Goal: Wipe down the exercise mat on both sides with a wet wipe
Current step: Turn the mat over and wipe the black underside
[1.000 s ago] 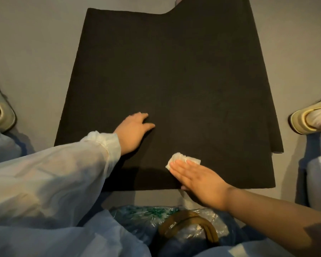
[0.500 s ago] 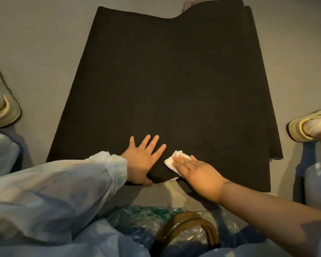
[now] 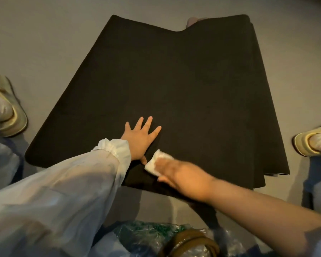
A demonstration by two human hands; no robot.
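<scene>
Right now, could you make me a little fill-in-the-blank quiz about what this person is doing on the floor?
1. The right hand presses a white ____ onto the mat.
2. The left hand lies flat on the mat with its fingers ____.
3. The mat's colour is ____.
4. The arm wearing a long pale sleeve is the ____ one.

Missing words: wipe; spread; black; left

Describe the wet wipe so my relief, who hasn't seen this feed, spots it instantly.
Start at the big black foam exercise mat on the grey floor. At its near edge two hands meet; under the bare-armed right hand is a small crumpled white wet wipe, the only white thing on the mat.
</scene>
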